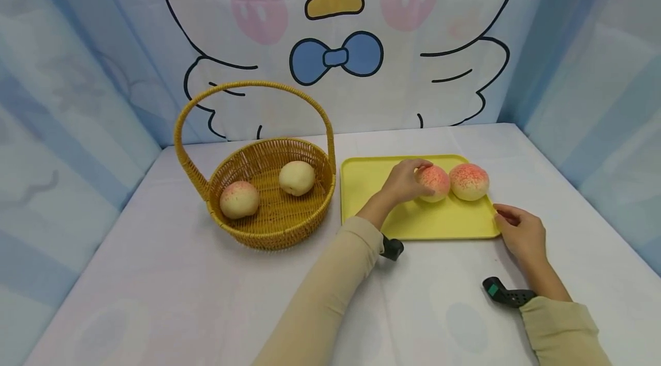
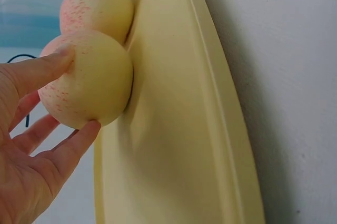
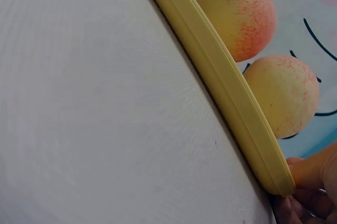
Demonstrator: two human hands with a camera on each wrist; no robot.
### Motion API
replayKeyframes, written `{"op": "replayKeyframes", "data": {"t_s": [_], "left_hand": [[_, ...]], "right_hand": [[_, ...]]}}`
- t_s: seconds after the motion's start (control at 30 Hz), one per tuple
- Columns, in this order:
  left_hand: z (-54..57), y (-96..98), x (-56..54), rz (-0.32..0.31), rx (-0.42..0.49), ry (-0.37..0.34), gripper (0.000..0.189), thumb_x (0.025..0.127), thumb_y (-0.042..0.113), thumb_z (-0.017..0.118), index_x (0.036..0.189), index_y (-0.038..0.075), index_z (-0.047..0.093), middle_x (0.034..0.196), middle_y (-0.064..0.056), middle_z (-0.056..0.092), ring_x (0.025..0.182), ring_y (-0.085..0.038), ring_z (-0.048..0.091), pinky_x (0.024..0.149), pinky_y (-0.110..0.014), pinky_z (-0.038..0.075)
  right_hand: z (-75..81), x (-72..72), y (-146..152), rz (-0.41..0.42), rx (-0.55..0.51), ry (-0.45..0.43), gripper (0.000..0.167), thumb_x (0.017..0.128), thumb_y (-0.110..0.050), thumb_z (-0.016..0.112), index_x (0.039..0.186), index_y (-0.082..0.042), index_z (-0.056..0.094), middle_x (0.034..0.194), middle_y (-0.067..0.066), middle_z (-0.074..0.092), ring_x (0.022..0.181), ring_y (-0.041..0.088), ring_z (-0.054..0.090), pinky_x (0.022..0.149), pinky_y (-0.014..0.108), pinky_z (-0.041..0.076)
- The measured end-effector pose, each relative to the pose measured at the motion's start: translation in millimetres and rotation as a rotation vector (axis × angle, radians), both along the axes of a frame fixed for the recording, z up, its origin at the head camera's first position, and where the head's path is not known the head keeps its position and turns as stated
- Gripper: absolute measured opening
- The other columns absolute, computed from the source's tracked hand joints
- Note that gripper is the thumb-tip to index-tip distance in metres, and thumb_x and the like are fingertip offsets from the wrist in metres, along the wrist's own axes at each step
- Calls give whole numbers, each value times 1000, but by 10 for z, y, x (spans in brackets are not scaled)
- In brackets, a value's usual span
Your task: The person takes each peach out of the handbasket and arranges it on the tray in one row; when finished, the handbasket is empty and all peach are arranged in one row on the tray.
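My left hand (image 1: 404, 183) holds a pink-speckled peach (image 1: 436, 183) that sits on a yellow tray (image 1: 439, 222). In the left wrist view, the thumb and fingertips spread around this peach (image 2: 92, 87). Just to its right on the tray lies a second peach (image 1: 469, 182), close against the first. At the tray's right front corner, my right hand (image 1: 523, 238) pinches the rim. The right wrist view shows its thumb over the corner and other fingers below and outside the tray edge (image 3: 226, 98).
Left of the tray stands a woven basket (image 1: 268, 237) with a tall arched handle (image 1: 253, 84). Two paler peaches lie inside, one at the left (image 1: 240, 199) and one at the right (image 1: 296, 178). A white cloth covers the table; printed curtains hang behind and at both sides.
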State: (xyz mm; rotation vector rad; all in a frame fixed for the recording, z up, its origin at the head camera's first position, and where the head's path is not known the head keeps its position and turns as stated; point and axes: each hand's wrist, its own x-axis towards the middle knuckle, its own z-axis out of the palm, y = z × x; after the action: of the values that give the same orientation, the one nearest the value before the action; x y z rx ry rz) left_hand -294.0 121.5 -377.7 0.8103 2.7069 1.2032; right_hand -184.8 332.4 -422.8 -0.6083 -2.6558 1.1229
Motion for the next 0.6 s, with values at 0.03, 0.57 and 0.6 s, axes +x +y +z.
{"op": "replayKeyframes", "data": {"t_s": [0.03,0.57,0.6], "left_hand": [[-6,0,-7,0,-4,1,53,73,19,79,122,13,59,124,2,55,118,-13,45,96,-20,33],[66,70,20,26,-82,4,54,76,21,77,125,14,56,126,3,54,116,-11,46,95,-18,33],[68,80,22,26,-86,6,55,76,21,77,126,14,56,126,3,54,117,-11,46,94,-17,33]], "right_hand": [[3,1,-7,1,-2,-2,37,95,-12,46,126,6,51,117,25,53,99,30,48,59,11,35],[35,26,-14,22,-5,12,37,95,-12,46,126,7,51,116,25,53,98,28,48,57,9,35],[37,27,-11,21,-6,12,37,95,-12,46,126,7,51,116,26,53,97,28,48,56,9,35]]}}
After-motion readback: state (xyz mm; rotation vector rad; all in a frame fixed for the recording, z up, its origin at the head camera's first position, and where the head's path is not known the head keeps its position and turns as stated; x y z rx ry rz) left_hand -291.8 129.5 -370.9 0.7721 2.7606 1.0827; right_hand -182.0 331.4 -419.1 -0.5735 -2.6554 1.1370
